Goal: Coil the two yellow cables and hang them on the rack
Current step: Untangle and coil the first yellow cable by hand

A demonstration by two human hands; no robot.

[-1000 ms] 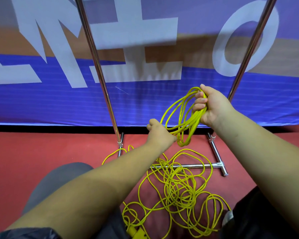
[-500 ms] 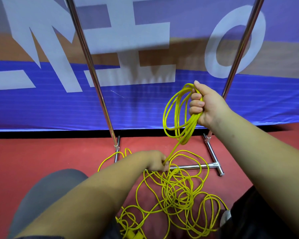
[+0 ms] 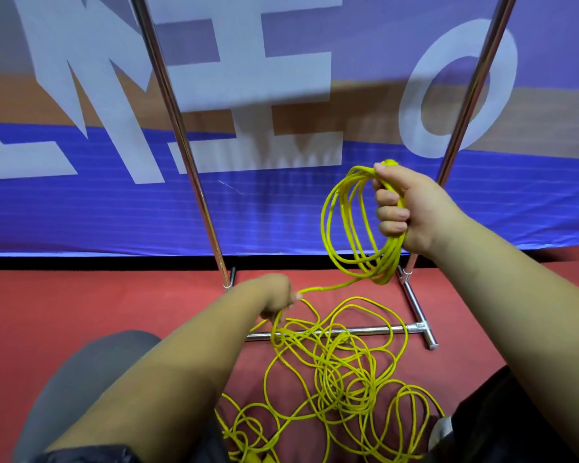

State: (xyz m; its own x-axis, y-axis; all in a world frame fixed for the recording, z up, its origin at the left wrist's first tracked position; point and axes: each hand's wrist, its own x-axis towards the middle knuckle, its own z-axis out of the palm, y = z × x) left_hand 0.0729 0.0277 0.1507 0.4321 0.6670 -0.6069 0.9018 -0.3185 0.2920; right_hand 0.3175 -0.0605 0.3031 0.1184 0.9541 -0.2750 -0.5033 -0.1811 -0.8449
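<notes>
I'm coiling: right hand [image 3: 411, 208] gripping the coil [image 3: 340, 228], left hand [image 3: 278, 295] at its seven o'clock pinching the cable [image 3: 325, 288]; I'm expecting to lift another loop next.

At three o'clock the right hand [image 3: 411, 208] grips the coiled loops of a yellow cable [image 3: 335, 228]. Just below centre, the left hand [image 3: 278, 295] pinches the strand running from that coil. A loose tangle [image 3: 341, 369] lies at five o'clock across the rack [image 3: 419, 326] base, on the red floor [image 3: 81, 295]
</notes>
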